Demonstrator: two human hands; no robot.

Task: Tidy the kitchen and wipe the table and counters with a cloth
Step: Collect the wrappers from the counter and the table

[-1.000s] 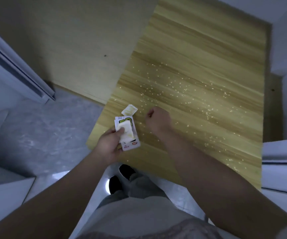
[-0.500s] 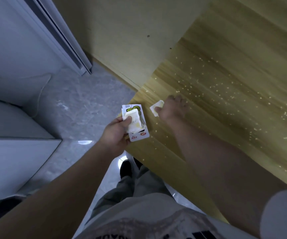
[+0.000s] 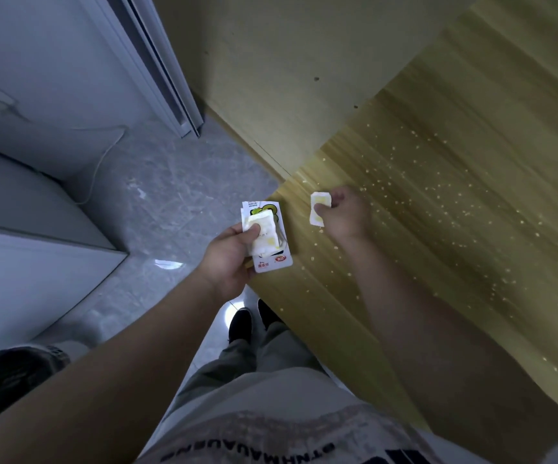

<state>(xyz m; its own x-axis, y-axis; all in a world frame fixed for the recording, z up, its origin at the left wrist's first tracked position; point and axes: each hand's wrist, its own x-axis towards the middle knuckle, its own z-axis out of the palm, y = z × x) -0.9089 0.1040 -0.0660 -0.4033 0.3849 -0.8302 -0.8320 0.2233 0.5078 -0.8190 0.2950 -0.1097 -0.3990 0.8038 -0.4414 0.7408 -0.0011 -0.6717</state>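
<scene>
Over the table corner point(image 3: 292, 199), right hand point(image 3: 346, 217) pinches a wrapper point(image 3: 318, 209); left hand point(image 3: 229, 259) grips flattened packets point(image 3: 267, 237).

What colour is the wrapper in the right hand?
The wrapper is white with a yellow patch; head view.

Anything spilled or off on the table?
Yes: pale crumbs lie scattered across the wooden table, not yet wiped. The right hand pinches a small wrapper; the left hand holds a printed packet.
</scene>
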